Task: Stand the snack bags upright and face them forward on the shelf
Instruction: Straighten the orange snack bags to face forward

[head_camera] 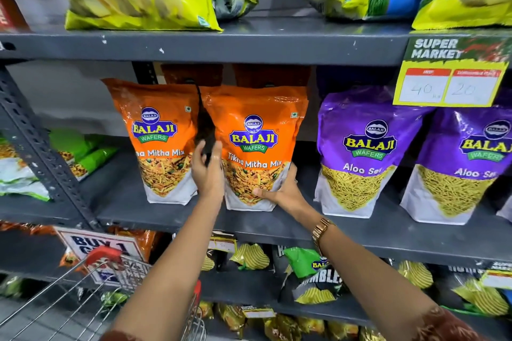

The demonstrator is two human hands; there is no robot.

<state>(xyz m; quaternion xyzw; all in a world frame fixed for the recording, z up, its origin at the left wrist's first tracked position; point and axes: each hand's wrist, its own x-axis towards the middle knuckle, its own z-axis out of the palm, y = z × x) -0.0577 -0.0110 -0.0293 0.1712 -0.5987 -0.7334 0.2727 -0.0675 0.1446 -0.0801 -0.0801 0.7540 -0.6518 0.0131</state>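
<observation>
Two orange Balaji Tikha Mitha Mix bags stand upright, labels forward, on the grey middle shelf [249, 225]. The right orange bag [256, 130] is held at both lower sides: my left hand [207, 171] presses its left edge, reaching into the gap between the bags, and my right hand [279, 189] grips its lower right corner, thumb on the front. The left orange bag [158, 133] stands beside it, touching. More orange bags stand behind them, mostly hidden. Two purple Aloo Sev bags [363, 152] [465, 163] stand upright to the right.
A yellow price tag [448, 83] hangs from the upper shelf edge at right. Green bags [83, 147] lie flat at the left of the shelf. A wire cart with a red handle [104, 256] sits lower left. Yellow-green bags fill the top shelf; dark chip bags the lower ones.
</observation>
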